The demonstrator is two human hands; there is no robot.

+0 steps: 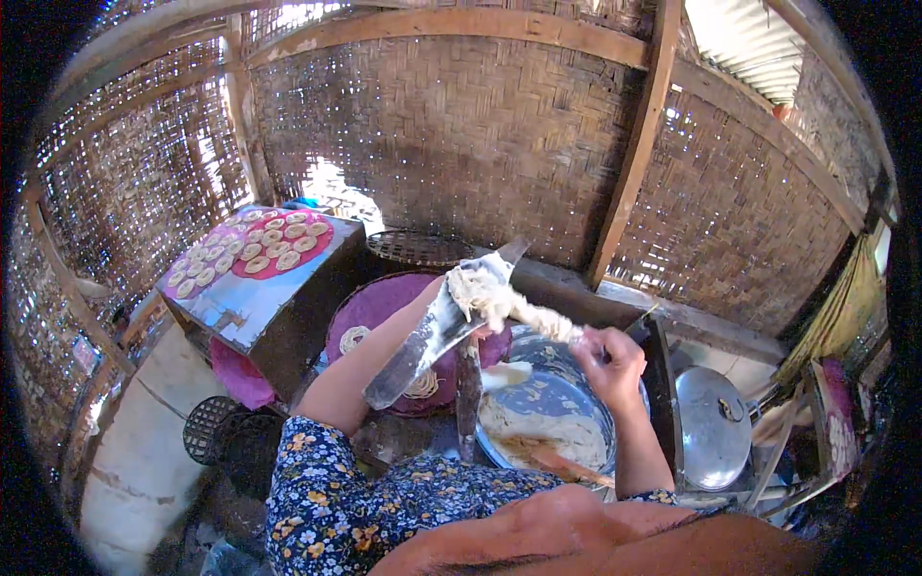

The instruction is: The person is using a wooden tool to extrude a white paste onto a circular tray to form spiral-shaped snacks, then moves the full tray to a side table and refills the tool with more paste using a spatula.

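Note:
My left forearm reaches to a floured, slanted board (pixel 413 355); my left hand (pixel 442 288) is mostly hidden behind it, fingers unclear. Pale sticky dough (pixel 480 288) is heaped on the board's upper part. My right hand (pixel 610 360) is closed on the end of a dough-coated stick (pixel 543 320) that reaches into that heap. Below, a metal basin (pixel 567 374) holds pale batter and a wooden handle (pixel 562 466). Beside it, a round purple tray (pixel 365 307) carries coils of noodle-like dough (pixel 353 338).
A box-like table (pixel 293 298) at left bears many flat dough rounds on coloured sheets. An oval woven tray (pixel 413 248) lies behind, plastic baskets (pixel 206 427) low left, a metal lid (pixel 711 422) at right. Woven bamboo walls (pixel 432 125) with wooden posts enclose the space.

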